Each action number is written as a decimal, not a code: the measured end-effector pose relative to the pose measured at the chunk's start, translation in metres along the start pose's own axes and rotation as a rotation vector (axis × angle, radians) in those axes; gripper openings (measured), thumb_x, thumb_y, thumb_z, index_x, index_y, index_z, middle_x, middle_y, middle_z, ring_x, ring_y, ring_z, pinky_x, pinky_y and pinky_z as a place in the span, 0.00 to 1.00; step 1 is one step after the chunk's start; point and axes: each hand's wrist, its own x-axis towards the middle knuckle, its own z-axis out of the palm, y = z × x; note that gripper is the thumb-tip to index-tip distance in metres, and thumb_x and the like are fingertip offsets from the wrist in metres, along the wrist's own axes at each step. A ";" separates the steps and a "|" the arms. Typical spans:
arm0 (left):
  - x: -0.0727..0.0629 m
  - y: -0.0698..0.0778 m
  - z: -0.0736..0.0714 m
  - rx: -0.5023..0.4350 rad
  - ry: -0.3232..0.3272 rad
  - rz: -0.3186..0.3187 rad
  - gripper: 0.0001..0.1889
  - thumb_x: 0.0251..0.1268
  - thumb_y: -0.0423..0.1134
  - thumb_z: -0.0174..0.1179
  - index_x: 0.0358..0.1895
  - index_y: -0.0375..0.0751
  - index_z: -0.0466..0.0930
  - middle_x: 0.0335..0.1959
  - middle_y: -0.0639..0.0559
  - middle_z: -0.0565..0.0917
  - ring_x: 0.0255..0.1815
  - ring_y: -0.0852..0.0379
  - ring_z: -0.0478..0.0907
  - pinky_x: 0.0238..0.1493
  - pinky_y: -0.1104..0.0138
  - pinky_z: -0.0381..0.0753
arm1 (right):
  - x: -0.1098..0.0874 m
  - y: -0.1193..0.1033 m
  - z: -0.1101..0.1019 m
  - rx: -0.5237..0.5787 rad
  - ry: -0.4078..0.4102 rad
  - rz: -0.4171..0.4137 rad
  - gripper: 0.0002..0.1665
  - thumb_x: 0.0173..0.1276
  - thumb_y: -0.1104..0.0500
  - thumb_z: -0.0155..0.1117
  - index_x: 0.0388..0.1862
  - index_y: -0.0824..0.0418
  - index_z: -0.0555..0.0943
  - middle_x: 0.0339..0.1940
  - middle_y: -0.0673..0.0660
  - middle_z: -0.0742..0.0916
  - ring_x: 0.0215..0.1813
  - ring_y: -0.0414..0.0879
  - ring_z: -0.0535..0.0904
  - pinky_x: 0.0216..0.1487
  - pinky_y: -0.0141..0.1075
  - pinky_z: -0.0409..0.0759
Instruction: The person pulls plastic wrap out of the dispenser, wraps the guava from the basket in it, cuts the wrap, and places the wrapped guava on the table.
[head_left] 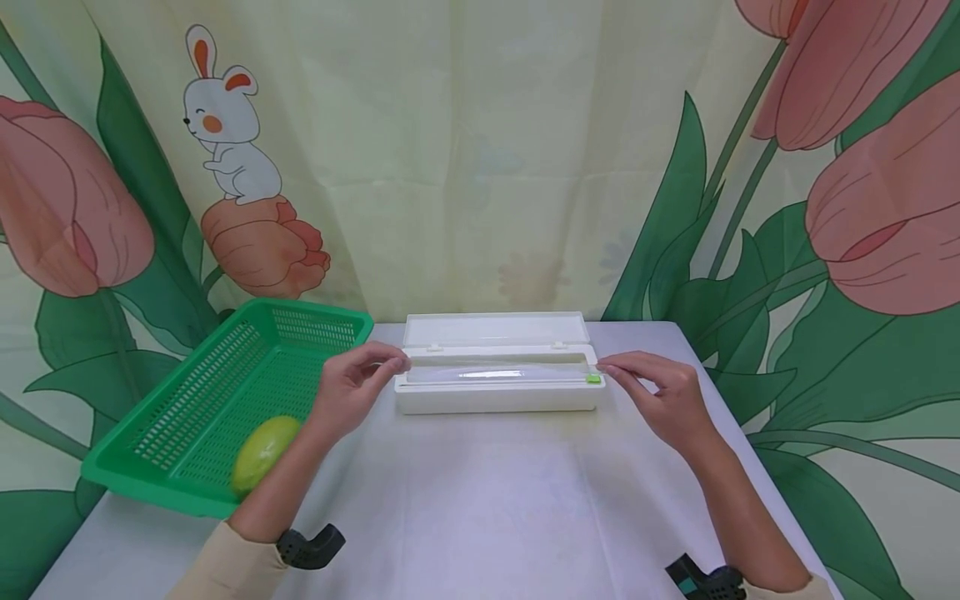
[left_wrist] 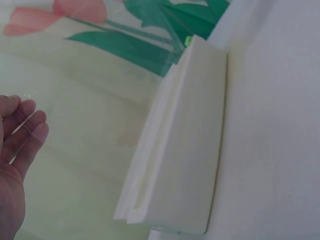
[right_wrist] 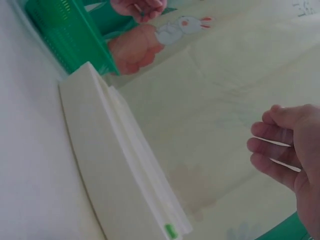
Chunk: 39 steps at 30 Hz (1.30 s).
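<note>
A white plastic wrap dispenser (head_left: pixel 495 400) stands on the table with its lid (head_left: pixel 495 330) raised at the back. Clear plastic wrap (head_left: pixel 491 373) shows as a shiny strip along its opening. At the dispenser's left end my left hand (head_left: pixel 352 387) pinches the wrap's edge between thumb and forefinger; a faint glint shows by those fingertips in the left wrist view. My right hand (head_left: pixel 663 396) pinches the opposite edge at the right end, near a small green slider (head_left: pixel 593 378). In the right wrist view, the right hand's (right_wrist: pixel 280 145) other fingers are loosely bent.
A green plastic basket (head_left: pixel 161 492) stands on the left of the table, with a yellow-green melon-like fruit (head_left: pixel 262 450) inside, partly behind my left forearm. White cloth covers the table (head_left: pixel 487 508). Behind hangs a curtain (head_left: pixel 450 167) printed with tulips and a rabbit.
</note>
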 end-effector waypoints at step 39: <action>0.006 0.021 -0.004 -0.059 0.026 0.142 0.11 0.53 0.15 0.61 0.38 0.27 0.82 0.32 0.42 0.85 0.37 0.62 0.85 0.43 0.74 0.84 | 0.001 -0.013 -0.018 -0.012 0.004 -0.079 0.21 0.47 0.77 0.72 0.41 0.62 0.88 0.36 0.60 0.90 0.50 0.17 0.76 0.53 0.14 0.73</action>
